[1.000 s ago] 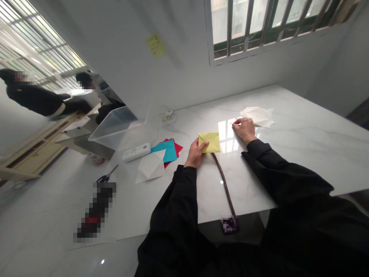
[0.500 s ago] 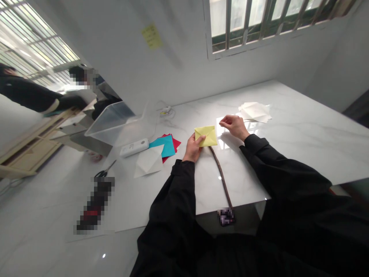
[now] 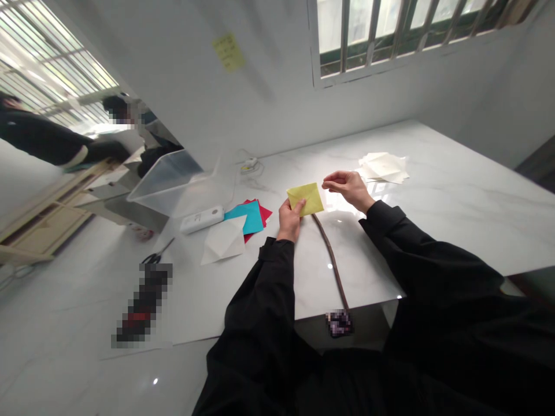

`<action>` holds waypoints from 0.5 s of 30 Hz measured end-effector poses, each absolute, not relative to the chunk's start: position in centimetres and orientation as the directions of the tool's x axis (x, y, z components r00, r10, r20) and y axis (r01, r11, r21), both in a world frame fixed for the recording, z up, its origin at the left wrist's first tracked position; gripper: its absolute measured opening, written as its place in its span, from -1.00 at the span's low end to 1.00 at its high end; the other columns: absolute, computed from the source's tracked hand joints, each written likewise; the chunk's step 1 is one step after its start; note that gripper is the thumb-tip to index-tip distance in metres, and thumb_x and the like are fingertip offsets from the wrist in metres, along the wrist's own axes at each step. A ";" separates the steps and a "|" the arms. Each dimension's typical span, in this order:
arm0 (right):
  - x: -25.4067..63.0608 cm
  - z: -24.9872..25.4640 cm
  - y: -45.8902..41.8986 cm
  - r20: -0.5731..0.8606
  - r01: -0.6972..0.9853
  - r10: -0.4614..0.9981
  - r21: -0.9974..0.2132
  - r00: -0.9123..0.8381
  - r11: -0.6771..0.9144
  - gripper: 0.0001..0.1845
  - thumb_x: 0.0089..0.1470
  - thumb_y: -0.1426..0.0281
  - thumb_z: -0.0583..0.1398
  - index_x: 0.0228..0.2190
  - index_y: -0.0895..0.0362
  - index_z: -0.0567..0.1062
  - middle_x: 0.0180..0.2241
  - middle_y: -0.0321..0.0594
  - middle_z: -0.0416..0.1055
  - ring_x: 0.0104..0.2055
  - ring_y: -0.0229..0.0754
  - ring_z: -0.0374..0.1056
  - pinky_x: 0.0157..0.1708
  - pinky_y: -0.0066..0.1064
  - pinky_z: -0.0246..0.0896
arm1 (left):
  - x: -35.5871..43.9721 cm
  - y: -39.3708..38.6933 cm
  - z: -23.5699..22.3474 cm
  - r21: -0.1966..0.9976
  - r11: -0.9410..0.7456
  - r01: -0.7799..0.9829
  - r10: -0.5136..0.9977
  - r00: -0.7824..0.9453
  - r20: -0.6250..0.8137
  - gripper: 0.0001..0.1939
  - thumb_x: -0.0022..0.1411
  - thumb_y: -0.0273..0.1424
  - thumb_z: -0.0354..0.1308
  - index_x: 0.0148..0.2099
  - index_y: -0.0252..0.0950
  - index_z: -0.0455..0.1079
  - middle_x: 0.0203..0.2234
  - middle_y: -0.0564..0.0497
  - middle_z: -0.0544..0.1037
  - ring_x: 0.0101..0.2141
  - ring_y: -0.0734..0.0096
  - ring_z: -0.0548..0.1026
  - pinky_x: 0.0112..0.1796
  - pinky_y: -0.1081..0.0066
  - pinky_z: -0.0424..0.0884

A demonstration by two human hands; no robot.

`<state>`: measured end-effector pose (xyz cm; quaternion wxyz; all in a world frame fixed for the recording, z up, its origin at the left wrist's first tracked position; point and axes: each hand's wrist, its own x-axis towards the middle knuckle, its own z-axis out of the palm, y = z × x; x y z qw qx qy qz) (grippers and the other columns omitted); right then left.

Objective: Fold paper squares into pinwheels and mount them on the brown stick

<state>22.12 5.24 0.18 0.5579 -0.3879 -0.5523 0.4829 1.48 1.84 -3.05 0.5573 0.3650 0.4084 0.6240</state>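
**A:** Head view. What did you have on the hands?

**B:** I had the left hand [image 3: 289, 221] gripping a yellow folded paper [image 3: 304, 198], thumb pressed on its top face. The other fingers were behind it, so I couldn't see them. The right hand [image 3: 349, 189] was raised just right of the paper, not touching it. Its thumb and forefinger were pinched together, with the other fingers curled, and I saw nothing between them.

**A:** Where was the paper?

**B:** Above the middle of the white marble table [image 3: 455, 173], and I couldn't tell if it touched the surface. A thin dark stick [image 3: 332, 260] ran from just below it to the near table edge, ending at a pixelated object [image 3: 339, 323].

**A:** Anything else on the left?

**B:** I saw teal paper [image 3: 243, 221] on red paper [image 3: 263, 212], with white folded paper [image 3: 224, 241] beside them. Farther left were a white oblong device [image 3: 202, 219], a clear plastic bin [image 3: 173, 185] and scissors [image 3: 156, 258].

**A:** Far side?

**B:** Loose white paper [image 3: 384, 167] lay far right. Two people in dark clothes [image 3: 117, 124] were far left, beyond the bin.
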 end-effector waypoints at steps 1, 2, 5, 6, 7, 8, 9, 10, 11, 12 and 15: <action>21.8 0.3 5.0 0.256 -0.110 0.963 -0.963 -0.086 0.246 -0.48 -0.16 0.00 0.55 -0.31 0.13 0.69 -0.31 -0.10 0.67 -0.25 -0.09 0.57 -0.17 -0.23 0.54 | 1.5 1.9 -3.1 0.914 -0.056 -0.402 0.992 -0.126 0.006 -0.39 -0.18 -0.24 0.65 -0.09 -0.33 0.56 -0.15 -0.14 0.70 -0.07 0.11 0.65 0.05 0.18 0.54; 21.4 0.4 4.7 0.277 -0.098 0.956 -0.959 -0.095 0.268 -0.49 -0.14 -0.01 0.54 -0.32 0.13 0.69 -0.32 -0.11 0.67 -0.25 -0.09 0.56 -0.16 -0.21 0.53 | 1.6 1.9 -3.2 0.912 -0.059 -0.406 0.992 -0.128 0.007 -0.40 -0.18 -0.25 0.65 -0.09 -0.33 0.56 -0.15 -0.14 0.70 -0.07 0.11 0.65 0.04 0.18 0.55; 20.5 0.0 4.4 0.373 -0.022 0.920 -0.927 -0.121 0.373 -0.54 -0.08 -0.03 0.52 -0.36 0.10 0.70 -0.27 -0.11 0.64 -0.17 -0.04 0.55 -0.09 -0.18 0.52 | 1.5 2.0 -3.3 0.910 -0.054 -0.412 0.992 -0.125 0.002 -0.39 -0.17 -0.26 0.64 -0.07 -0.30 0.55 -0.15 -0.12 0.70 -0.09 0.14 0.65 0.02 0.20 0.55; 20.2 -0.3 4.4 0.402 0.006 0.905 -0.914 -0.137 0.406 -0.55 -0.06 -0.03 0.51 -0.36 0.09 0.70 -0.22 -0.09 0.63 -0.12 -0.01 0.54 -0.09 -0.18 0.52 | 1.5 2.0 -3.3 0.910 -0.051 -0.411 0.992 -0.126 -0.002 -0.39 -0.17 -0.26 0.65 -0.06 -0.30 0.54 -0.16 -0.10 0.70 -0.11 0.16 0.65 -0.01 0.21 0.56; 20.0 -0.6 4.3 0.422 0.030 0.893 -0.902 -0.156 0.431 -0.56 -0.04 -0.03 0.50 -0.36 0.08 0.70 -0.17 -0.07 0.61 -0.07 0.02 0.53 -0.11 -0.18 0.52 | 1.5 2.0 -3.3 0.911 -0.047 -0.411 0.992 -0.125 -0.005 -0.38 -0.18 -0.25 0.65 -0.06 -0.30 0.54 -0.16 -0.09 0.70 -0.14 0.18 0.65 -0.03 0.22 0.56; 19.8 -0.9 4.3 0.433 0.051 0.884 -0.893 -0.175 0.447 -0.57 -0.01 -0.03 0.48 -0.35 0.08 0.71 -0.12 -0.06 0.59 -0.02 0.04 0.52 -0.15 -0.20 0.52 | 1.5 2.0 -3.3 0.911 -0.044 -0.409 0.993 -0.122 -0.007 -0.36 -0.18 -0.25 0.65 -0.05 -0.30 0.53 -0.17 -0.08 0.70 -0.16 0.20 0.65 -0.05 0.23 0.57; 19.6 -1.2 4.3 0.438 0.069 0.878 -0.886 -0.191 0.458 -0.59 0.03 -0.02 0.46 -0.33 0.07 0.71 -0.08 -0.04 0.56 0.01 0.06 0.50 -0.18 -0.21 0.51 | 1.5 1.9 -3.3 0.912 -0.043 -0.407 0.993 -0.117 -0.005 -0.36 -0.18 -0.24 0.65 -0.05 -0.30 0.53 -0.18 -0.07 0.69 -0.19 0.22 0.64 -0.07 0.24 0.57; 19.5 -1.5 4.3 0.444 0.089 0.873 -0.879 -0.202 0.468 -0.61 0.07 -0.01 0.44 -0.31 0.06 0.71 -0.05 -0.04 0.54 0.04 0.06 0.49 -0.19 -0.21 0.51 | 1.5 1.9 -3.3 0.914 -0.043 -0.404 0.994 -0.112 -0.003 -0.36 -0.18 -0.23 0.65 -0.05 -0.30 0.52 -0.19 -0.07 0.69 -0.21 0.24 0.64 -0.10 0.26 0.57; 19.4 -1.8 4.3 0.451 0.116 0.868 -0.870 -0.206 0.479 -0.64 0.11 0.02 0.42 -0.30 0.05 0.71 -0.01 -0.03 0.52 0.06 0.07 0.48 -0.17 -0.19 0.51 | 1.5 1.9 -3.3 0.916 -0.043 -0.400 0.994 -0.109 -0.001 -0.36 -0.17 -0.22 0.64 -0.05 -0.30 0.52 -0.20 -0.06 0.68 -0.23 0.26 0.63 -0.12 0.28 0.57; 19.3 -2.0 4.3 0.461 0.146 0.864 -0.858 -0.204 0.492 -0.68 0.13 0.05 0.41 -0.28 0.04 0.71 0.03 -0.03 0.50 0.08 0.07 0.47 -0.13 -0.17 0.50 | 1.5 1.8 -3.3 0.918 -0.042 -0.394 0.994 -0.109 -0.001 -0.37 -0.16 -0.22 0.64 -0.06 -0.30 0.52 -0.21 -0.05 0.68 -0.25 0.28 0.62 -0.15 0.30 0.56; 19.2 -2.6 4.3 0.471 0.223 0.860 -0.833 -0.195 0.507 -0.77 0.17 0.14 0.41 -0.26 0.02 0.71 0.13 -0.02 0.44 0.15 0.09 0.43 0.00 -0.07 0.47 | 1.5 1.8 -3.3 0.927 -0.035 -0.373 0.993 -0.119 -0.010 -0.40 -0.15 -0.22 0.62 -0.07 -0.30 0.53 -0.24 -0.03 0.67 -0.31 0.33 0.60 -0.22 0.35 0.54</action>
